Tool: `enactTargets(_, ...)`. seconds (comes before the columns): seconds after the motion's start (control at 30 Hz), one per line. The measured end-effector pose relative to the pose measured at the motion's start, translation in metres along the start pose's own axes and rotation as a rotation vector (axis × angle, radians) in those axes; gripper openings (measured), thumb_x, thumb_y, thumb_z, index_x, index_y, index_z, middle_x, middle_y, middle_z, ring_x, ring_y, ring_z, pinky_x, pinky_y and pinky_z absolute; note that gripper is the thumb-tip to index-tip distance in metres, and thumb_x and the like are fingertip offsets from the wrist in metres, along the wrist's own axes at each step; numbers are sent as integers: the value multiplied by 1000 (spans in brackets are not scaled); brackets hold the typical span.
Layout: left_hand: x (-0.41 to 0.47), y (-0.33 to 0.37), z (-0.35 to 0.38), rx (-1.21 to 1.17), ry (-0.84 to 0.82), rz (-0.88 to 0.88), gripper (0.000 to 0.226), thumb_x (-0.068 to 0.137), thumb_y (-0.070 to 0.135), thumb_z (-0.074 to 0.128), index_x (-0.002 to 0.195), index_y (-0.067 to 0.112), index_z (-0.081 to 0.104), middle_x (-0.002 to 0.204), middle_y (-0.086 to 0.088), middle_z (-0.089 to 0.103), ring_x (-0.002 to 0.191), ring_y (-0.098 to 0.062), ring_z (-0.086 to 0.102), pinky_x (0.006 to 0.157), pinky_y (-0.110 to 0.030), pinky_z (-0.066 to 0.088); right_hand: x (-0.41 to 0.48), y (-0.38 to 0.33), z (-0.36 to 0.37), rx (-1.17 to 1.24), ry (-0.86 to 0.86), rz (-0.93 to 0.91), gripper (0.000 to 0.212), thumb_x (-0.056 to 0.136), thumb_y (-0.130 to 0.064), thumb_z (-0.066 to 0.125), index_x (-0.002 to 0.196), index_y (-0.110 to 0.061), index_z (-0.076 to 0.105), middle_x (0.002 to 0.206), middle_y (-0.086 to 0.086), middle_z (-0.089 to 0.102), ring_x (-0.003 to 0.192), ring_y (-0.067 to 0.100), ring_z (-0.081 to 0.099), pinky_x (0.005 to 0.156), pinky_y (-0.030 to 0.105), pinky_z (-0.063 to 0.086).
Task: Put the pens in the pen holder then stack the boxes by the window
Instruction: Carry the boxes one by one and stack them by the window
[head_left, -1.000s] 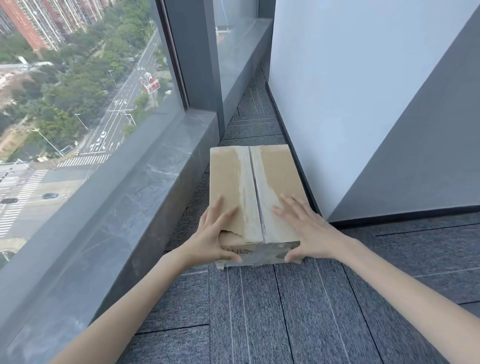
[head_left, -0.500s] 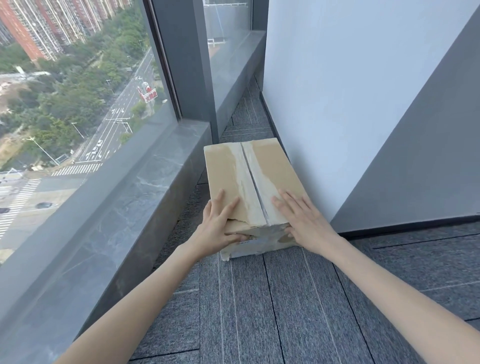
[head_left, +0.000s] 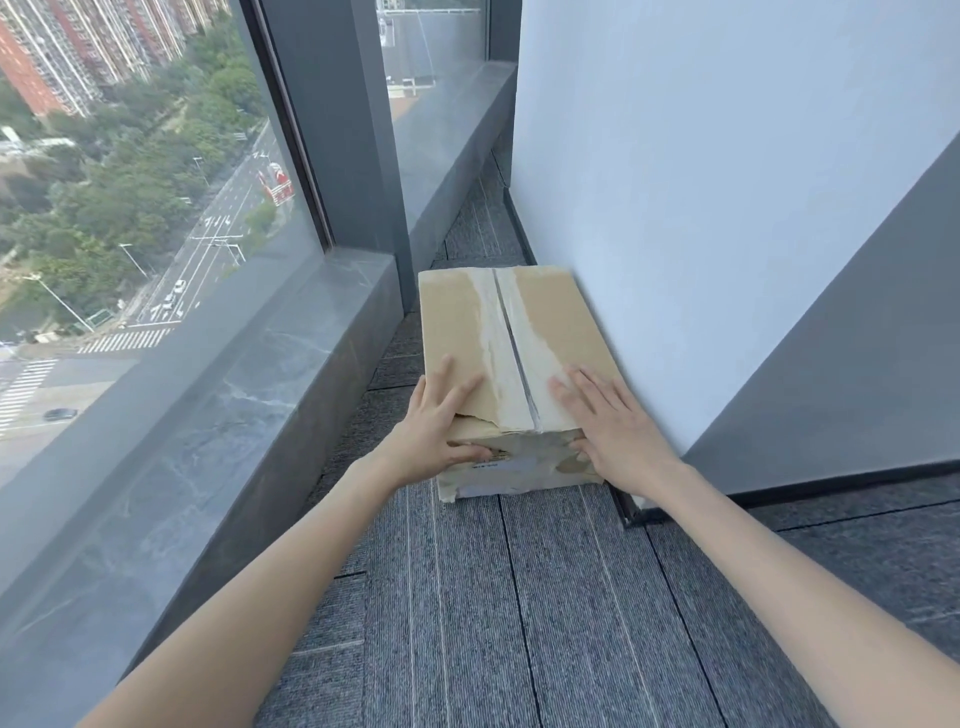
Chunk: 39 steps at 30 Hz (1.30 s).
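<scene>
A worn brown cardboard box with torn tape down its middle sits on the grey carpet, in the narrow strip between the window sill and a white wall. My left hand holds its near left corner, fingers on top and thumb on the front face. My right hand lies over the near right corner, fingers flat on the lid and thumb on the front. No pens, pen holder or other box are in view.
A grey stone window sill runs along the left under tall glass, with a dark window post behind the box. A white wall and a grey wall stand at the right. Grey carpet fills the foreground.
The box has slid away from me along the carpet, deeper into the gap between sill and wall, with both hands staying on its near end.
</scene>
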<state>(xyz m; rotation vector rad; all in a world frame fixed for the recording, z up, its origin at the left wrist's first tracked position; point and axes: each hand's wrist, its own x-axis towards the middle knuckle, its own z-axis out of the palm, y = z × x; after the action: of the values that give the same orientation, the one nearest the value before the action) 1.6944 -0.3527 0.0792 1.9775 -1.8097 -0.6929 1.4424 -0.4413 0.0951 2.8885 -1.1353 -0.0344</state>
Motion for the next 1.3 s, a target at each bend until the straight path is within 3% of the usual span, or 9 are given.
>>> enactTargets(0.43,22,-3,-16,98,9,15,94,76,59,68,150,43,12,160,11,-12,149,-26,1,114,-56,29,32,7,7,-25,-7,24,91,91,-15,56,152,-21,-12,161,7,-13,148,21,-15,121,45,-4)
enactTargets(0.6,20,-4,-17,209,12,-18,92,76,68,61,148,49,8,159,14,-13,148,-28,6,105,-61,38,33,0,7,-48,-12,64,97,86,-6,58,151,-19,-12,161,9,-12,148,22,-13,121,46,-2)
enactTargets(0.77,2,28,-34,312,-72,-82,72,87,57,56,147,42,20,161,10,2,149,-31,1,112,-65,23,23,-28,-27,123,-4,113,74,90,-1,52,151,-12,13,161,11,10,148,24,11,120,37,9)
enactTargets(0.87,-27,60,-68,306,-55,-99,52,94,47,50,142,31,38,157,5,25,146,-25,18,113,-51,29,6,-44,-77,247,5,125,60,89,2,54,144,-11,33,150,9,36,136,24,36,114,37,27)
enactTargets(0.93,-48,88,-101,262,-59,-100,41,96,41,48,134,27,49,144,5,43,133,-20,40,103,-44,39,-4,-52,-125,299,-24,153,41,89,2,52,128,-10,50,127,6,55,114,22,53,101,38,43)
enactTargets(1.0,-67,121,-141,197,-90,-114,33,96,35,50,127,26,54,127,6,55,115,-17,55,89,-37,46,-12,-59,-184,326,-100,180,23,93,0,45,109,-9,59,106,5,63,91,20,59,84,37,51)
enactTargets(1.13,-93,200,-236,141,-92,-123,19,93,23,55,110,27,62,105,11,63,92,-11,60,77,-31,50,-20,-66,-316,363,-165,169,24,96,-5,37,97,-9,61,89,6,65,74,21,61,69,35,53)
enactTargets(1.3,-114,312,-362,96,-81,-128,17,90,16,54,98,25,65,96,10,65,91,-14,63,79,-36,54,-30,-62,-483,376,-164,155,25,94,-6,37,99,-8,61,91,10,66,78,27,62,70,40,52)
